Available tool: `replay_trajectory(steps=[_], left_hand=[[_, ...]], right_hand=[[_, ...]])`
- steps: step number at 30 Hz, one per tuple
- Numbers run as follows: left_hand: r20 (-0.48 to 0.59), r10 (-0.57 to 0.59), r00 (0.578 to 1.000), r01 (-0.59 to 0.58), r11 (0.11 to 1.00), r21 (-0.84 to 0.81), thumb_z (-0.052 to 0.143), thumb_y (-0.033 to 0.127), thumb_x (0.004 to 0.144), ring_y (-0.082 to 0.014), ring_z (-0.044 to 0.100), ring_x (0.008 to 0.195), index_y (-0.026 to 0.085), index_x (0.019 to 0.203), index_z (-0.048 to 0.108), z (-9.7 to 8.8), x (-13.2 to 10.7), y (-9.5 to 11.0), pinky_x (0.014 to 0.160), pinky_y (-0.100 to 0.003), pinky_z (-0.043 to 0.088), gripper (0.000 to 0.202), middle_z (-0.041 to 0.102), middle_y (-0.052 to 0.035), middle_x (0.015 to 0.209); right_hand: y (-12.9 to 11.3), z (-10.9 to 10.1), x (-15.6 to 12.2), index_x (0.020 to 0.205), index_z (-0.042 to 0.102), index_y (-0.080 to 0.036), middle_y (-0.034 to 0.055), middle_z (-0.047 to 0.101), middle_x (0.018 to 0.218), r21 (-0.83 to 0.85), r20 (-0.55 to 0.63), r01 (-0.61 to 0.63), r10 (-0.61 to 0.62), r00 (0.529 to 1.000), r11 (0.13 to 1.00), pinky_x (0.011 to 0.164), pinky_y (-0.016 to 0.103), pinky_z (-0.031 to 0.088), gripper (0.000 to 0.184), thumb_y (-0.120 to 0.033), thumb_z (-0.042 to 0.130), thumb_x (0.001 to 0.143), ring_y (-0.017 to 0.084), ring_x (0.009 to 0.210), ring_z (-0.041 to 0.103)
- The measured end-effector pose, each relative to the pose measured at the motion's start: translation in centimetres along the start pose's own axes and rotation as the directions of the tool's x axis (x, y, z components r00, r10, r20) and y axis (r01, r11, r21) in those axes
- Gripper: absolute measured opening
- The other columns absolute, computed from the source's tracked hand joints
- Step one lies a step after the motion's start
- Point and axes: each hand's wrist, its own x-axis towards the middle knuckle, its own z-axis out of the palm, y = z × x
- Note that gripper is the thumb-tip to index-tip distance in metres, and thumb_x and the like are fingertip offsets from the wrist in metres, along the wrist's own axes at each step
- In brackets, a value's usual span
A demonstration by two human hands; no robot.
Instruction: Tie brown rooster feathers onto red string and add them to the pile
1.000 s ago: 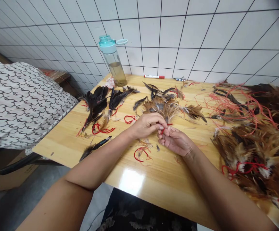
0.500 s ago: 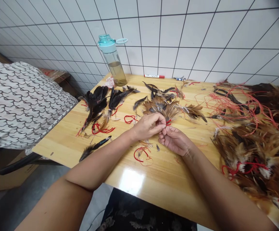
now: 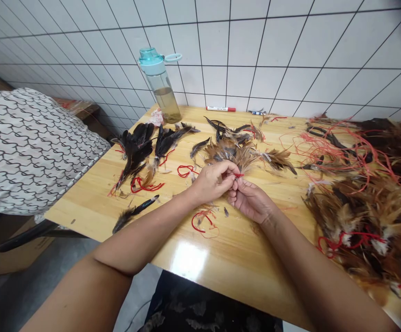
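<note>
My left hand and my right hand meet above a yellow wooden table. The left fingers pinch the base of a fan of brown feathers. My right fingertips press against the left ones and hold a short piece of red string. The exact wrapping is hidden by my fingers. Black feathers lie to the left, with loose red string loops near my wrists. A single dark feather rests near the table's edge.
A large heap of brown feathers and tangled red string covers the right side. A water bottle and a red marker stand against the tiled wall. Patterned fabric lies beyond the left edge.
My hands have shifted slightly up the picture and closer together. The red string's end now shows at the right of my fingertips, and the feather fan stays pinched.
</note>
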Motion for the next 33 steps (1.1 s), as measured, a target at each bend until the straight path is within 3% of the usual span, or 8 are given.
replay_trajectory(steps=[3,7,18,26,30,33], left_hand=[[0.092,-0.137,0.986,0.156,0.954,-0.255,0.051,0.015,0.086,-0.0084,0.062,0.065,0.013,0.091,0.059,-0.1,0.1,0.0,0.065,-0.021,0.05,0.009,0.066,-0.0008,0.072],[0.217,-0.212,0.953,0.298,0.789,-0.538,0.055,0.019,0.086,-0.0087,0.063,0.062,0.013,0.09,0.055,-0.2,0.2,-0.4,0.063,-0.021,0.052,0.008,0.066,-0.0017,0.071],[0.246,-0.233,0.941,0.336,0.733,-0.592,0.068,0.024,0.08,-0.0095,0.065,0.064,0.012,0.088,0.058,-0.3,0.2,-0.6,0.065,-0.022,0.053,0.018,0.067,-0.003,0.073],[0.147,-0.266,0.953,0.304,0.833,-0.462,0.059,0.014,0.078,-0.0095,0.06,0.063,0.014,0.084,0.054,0.4,0.1,-0.1,0.063,-0.023,0.048,0.007,0.063,-0.001,0.071],[0.024,-0.144,0.989,0.146,0.973,-0.176,0.055,0.006,0.075,-0.0106,0.059,0.071,0.015,0.081,0.057,0.3,0.1,0.2,0.072,-0.025,0.047,0.012,0.063,-0.0002,0.074],[-0.031,0.002,1.0,0.0,0.998,0.06,0.053,0.003,0.074,-0.0125,0.058,0.08,0.016,0.084,0.061,0.3,0.1,0.2,0.078,-0.026,0.045,0.018,0.064,-0.0016,0.081]], right_hand=[[-0.1,0.2,0.0,0.068,0.062,-0.014,-0.003,0.056,0.066,0.003,-0.003,-0.004,0.004,1.0,1.0,0.057,0.017,0.043,0.023,-0.028,0.08,0.071,0.006,0.06,0.049],[-0.2,0.3,-0.1,0.069,0.061,-0.014,-0.0025,0.056,0.069,0.0,-0.011,-0.006,0.006,1.0,1.0,0.057,0.017,0.043,0.02,-0.026,0.075,0.076,0.005,0.059,0.048],[-0.1,0.1,0.0,0.068,0.06,-0.014,-0.0021,0.056,0.068,0.008,-0.025,-0.003,0.004,1.0,1.0,0.056,0.017,0.042,0.018,-0.021,0.07,0.08,0.005,0.058,0.047],[0.1,0.2,0.0,0.069,0.059,-0.014,-0.0034,0.054,0.065,0.044,-0.024,-0.026,0.027,0.999,0.999,0.054,0.016,0.041,0.019,-0.022,0.073,0.078,0.004,0.057,0.047],[0.1,0.4,0.0,0.068,0.057,-0.014,-0.0038,0.052,0.064,0.039,-0.008,-0.053,0.053,0.999,0.998,0.053,0.015,0.04,0.024,-0.029,0.073,0.08,0.004,0.056,0.046],[0.1,0.5,0.1,0.067,0.055,-0.014,-0.0041,0.05,0.062,0.041,-0.002,-0.068,0.068,0.998,0.997,0.05,0.015,0.038,0.027,-0.031,0.072,0.08,0.004,0.054,0.044]])
